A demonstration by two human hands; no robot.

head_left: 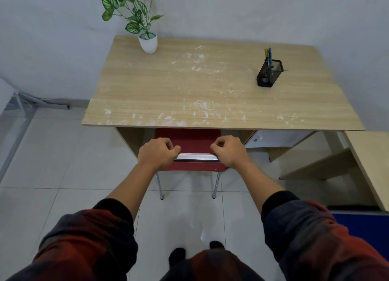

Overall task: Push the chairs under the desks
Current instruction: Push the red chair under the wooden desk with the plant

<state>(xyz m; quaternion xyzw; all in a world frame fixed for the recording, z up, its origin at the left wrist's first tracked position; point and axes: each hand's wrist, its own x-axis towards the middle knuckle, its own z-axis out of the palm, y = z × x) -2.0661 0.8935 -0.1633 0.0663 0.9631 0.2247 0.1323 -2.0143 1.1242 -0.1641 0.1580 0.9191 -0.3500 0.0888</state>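
A red chair with chrome legs stands in front of me, its seat partly under the front edge of a light wooden desk. Along the top of the backrest runs a shiny chrome bar. My left hand grips the left end of that bar with curled fingers. At the bar's right end my right hand grips it the same way. The front part of the seat is hidden beneath the desktop.
A white pot with a leafy plant stands at the desk's back left, a black mesh pen holder at the right. A second wooden desk adjoins on the right. Pale floor tiles stretch to the left; a grey wall stands behind.
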